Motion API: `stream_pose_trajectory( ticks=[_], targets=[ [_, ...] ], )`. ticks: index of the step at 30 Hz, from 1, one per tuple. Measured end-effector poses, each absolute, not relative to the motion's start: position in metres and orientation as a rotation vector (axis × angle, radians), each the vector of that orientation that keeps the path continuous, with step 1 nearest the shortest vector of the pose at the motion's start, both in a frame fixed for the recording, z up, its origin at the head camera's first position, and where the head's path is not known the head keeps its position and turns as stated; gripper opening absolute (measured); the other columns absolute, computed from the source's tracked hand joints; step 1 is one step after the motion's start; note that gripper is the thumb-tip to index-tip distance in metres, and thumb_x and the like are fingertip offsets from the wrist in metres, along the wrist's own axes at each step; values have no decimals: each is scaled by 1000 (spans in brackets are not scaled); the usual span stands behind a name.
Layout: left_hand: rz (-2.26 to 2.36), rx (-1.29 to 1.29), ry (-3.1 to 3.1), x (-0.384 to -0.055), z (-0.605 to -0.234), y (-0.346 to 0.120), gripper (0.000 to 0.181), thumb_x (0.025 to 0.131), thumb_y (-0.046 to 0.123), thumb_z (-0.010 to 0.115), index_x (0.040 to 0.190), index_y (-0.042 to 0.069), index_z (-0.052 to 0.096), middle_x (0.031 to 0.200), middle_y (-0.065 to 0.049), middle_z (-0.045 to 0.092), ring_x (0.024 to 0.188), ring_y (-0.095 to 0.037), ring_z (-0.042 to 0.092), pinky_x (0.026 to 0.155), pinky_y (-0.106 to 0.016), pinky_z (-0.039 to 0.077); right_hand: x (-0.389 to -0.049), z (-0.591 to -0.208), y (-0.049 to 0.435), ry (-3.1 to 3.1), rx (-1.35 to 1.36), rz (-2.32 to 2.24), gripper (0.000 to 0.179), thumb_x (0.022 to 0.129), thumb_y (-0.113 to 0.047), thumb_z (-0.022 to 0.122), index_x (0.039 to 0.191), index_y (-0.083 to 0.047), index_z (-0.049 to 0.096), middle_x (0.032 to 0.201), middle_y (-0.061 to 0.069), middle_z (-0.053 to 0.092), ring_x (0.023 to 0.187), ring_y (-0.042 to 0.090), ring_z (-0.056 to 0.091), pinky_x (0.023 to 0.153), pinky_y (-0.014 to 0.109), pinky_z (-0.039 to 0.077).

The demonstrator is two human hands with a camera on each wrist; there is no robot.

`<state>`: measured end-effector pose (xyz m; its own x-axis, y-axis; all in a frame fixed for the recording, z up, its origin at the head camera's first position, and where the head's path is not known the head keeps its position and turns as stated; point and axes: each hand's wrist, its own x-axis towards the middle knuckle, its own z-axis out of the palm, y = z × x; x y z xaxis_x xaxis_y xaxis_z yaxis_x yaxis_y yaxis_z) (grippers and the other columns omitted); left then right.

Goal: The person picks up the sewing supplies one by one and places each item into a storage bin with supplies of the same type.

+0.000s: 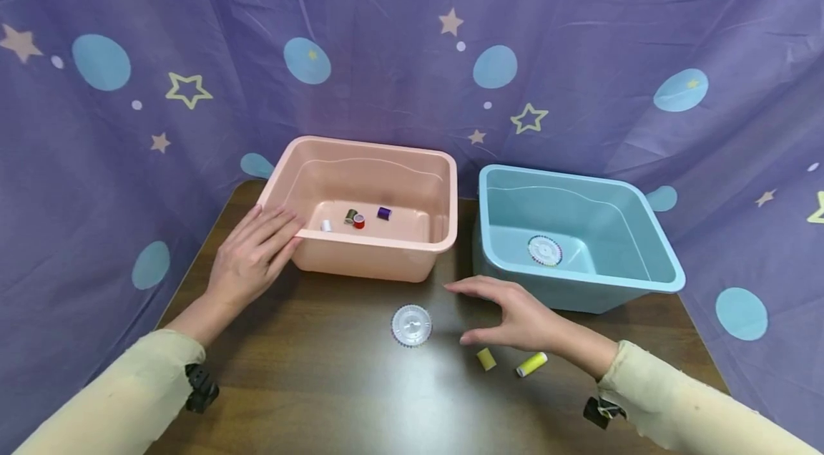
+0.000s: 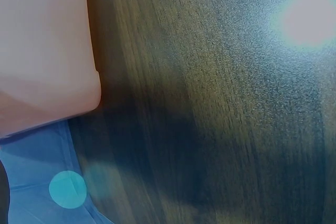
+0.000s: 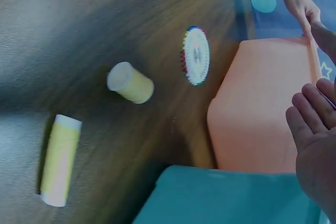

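My left hand rests on the near left corner of the pink bin, its fingers lying fairly straight over the rim. Inside that bin are several small thread spools, among them a purple spool and a red spool. Over the table, in front of the blue bin, my right hand holds nothing, thumb and fingers spread apart. Left of it lies a round wheel of pins. Just below it are a short yellow spool and a longer yellow spool.
A second pin wheel lies on the floor of the blue bin. Both bins stand side by side at the back of the brown wooden table. A purple curtain with stars and dots hangs behind them.
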<state>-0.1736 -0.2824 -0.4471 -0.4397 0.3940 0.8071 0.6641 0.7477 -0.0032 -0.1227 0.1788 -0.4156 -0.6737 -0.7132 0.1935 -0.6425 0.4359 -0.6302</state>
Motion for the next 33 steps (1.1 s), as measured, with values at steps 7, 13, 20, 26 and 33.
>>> stream_pose_trajectory(
  ticks=[7,13,20,26,33],
  targets=[
    [-404,-798,-2084,-174,-446,-282,37,108,30,61,130,5,76,126,-18,76,120,-44,70,111,-65,48,-119,-428,187,2548,-1173,-1082,76,83,-32,95,149,-14,62,149,-4,64,135,18,61,113,38,53],
    [-403,-799,-2085,-175,-446,-281,36,108,29,62,130,5,76,126,-18,76,120,-44,70,110,-66,49,-116,-436,193,2555,-1121,-1079,78,82,-30,96,150,-15,61,149,-5,63,137,18,60,114,39,52],
    [-401,-795,-2094,-177,-446,-281,36,107,28,63,130,5,76,126,-17,76,121,-43,70,111,-64,48,-113,-449,202,2601,-1051,-1038,78,79,-28,97,149,-18,63,148,-7,64,137,18,59,113,42,52],
    [-400,-792,-2099,-177,-446,-281,35,106,28,64,130,5,76,126,-17,76,121,-42,70,112,-64,48,-109,-462,210,2627,-1038,-1019,79,78,-28,98,148,-19,63,146,-6,64,136,18,60,112,42,53],
    [-397,-796,-2105,-177,-446,-282,36,108,30,62,130,5,76,125,-18,76,120,-43,70,110,-65,49,-105,-474,217,2606,-988,-1002,81,78,-30,98,149,-18,62,148,-5,63,137,19,59,112,44,53]
  ],
)
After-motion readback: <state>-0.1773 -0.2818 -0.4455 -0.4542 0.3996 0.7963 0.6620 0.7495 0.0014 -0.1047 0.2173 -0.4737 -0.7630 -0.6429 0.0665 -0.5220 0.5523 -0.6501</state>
